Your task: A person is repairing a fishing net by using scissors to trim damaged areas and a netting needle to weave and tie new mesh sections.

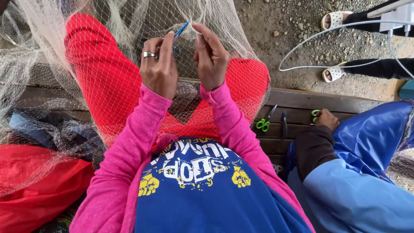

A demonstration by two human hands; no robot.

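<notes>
Both hands up at 12 o'clock: left hand [158, 64] pinches a blue netting needle [181, 29], right hand [211, 56] fingers closed on the white net [39, 64] mesh. Needle could easily snag neighbouring meshes, they're so fine.

A: Are there any packages, labels, signs or screens here?

B: No packages, signs or screens that I can see. The nearest thing is the printed design [196, 166] on the chest of the blue shirt, low in the middle of the view: white block lettering, upside down from here, with a yellow clenched fist on either side.

A: Anything else?

B: Nothing more.
</notes>
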